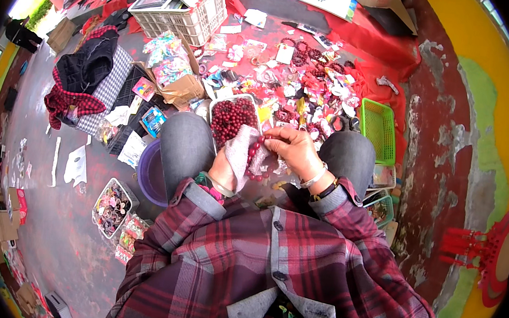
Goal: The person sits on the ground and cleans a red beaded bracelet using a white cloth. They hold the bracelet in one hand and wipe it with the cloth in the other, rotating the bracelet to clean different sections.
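Observation:
Between my knees, a string of dark red round beads [252, 158] hangs down with a few beads low at its end. My left hand [223, 169] is closed round a greyish-pink cloth [242, 149], which covers most of its fingers and lies against the beads. At the top of the string, my right hand [300, 153] pinches it between thumb and fingertips. Just beyond my left hand stands a white basket [211, 107] heaped with dark red beads [232, 119]. Bracelets circle both wrists.
Ahead, many small ornaments and bead bracelets [301, 53] lie scattered on red cloth. A green basket [378, 131] stands right, a purple basin [152, 172] left by my knee. A white crate [185, 22], an opened carton [182, 91] and a basket of small items [112, 208] are also leftward.

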The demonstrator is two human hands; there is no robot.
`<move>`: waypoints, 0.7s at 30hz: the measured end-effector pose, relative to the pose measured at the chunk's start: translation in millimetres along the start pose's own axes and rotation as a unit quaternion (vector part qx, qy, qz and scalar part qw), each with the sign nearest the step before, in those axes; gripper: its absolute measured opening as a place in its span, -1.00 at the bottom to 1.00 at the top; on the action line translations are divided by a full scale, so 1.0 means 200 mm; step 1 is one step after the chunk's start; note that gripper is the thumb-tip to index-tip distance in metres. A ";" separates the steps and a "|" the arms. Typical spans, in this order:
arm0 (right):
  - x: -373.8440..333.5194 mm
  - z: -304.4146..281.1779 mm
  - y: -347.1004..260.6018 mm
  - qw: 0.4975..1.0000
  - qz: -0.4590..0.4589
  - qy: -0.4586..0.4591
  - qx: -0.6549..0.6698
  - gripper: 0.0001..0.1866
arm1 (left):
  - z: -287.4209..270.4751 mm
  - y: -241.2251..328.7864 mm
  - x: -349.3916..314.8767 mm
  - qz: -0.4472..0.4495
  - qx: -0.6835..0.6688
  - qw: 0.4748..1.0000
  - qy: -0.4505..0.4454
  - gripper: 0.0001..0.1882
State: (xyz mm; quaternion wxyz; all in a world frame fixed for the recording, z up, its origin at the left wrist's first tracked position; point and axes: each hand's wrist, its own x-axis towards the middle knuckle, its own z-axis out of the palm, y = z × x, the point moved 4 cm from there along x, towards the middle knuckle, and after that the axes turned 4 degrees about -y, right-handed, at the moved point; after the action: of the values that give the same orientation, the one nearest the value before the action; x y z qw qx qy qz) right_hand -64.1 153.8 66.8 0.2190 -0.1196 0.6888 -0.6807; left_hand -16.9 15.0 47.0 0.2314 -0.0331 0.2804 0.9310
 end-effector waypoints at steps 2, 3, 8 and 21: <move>-0.01 -0.01 -0.01 0.995 0.033 0.020 0.092 -0.84 | 0.04 0.01 0.00 -0.008 -0.052 0.998 -0.016 -0.58; -0.01 -0.01 -0.01 0.990 0.035 0.031 0.131 -0.87 | 0.08 0.02 0.00 0.001 -0.066 0.997 -0.024 -0.57; -0.01 -0.01 0.00 0.965 0.067 0.063 0.246 -0.94 | 0.09 0.02 0.03 -0.002 -0.119 0.993 0.017 -0.52; -0.01 0.05 0.02 0.978 0.101 -0.105 0.147 -0.77 | -0.02 -0.02 0.02 0.027 0.002 0.999 0.036 -0.54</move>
State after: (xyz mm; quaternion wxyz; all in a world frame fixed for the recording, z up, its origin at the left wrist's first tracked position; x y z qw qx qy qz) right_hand -57.3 146.7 63.4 0.3723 -0.0867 0.5632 -0.7326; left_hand -18.9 17.4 40.6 0.1961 -0.0581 0.2912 0.9346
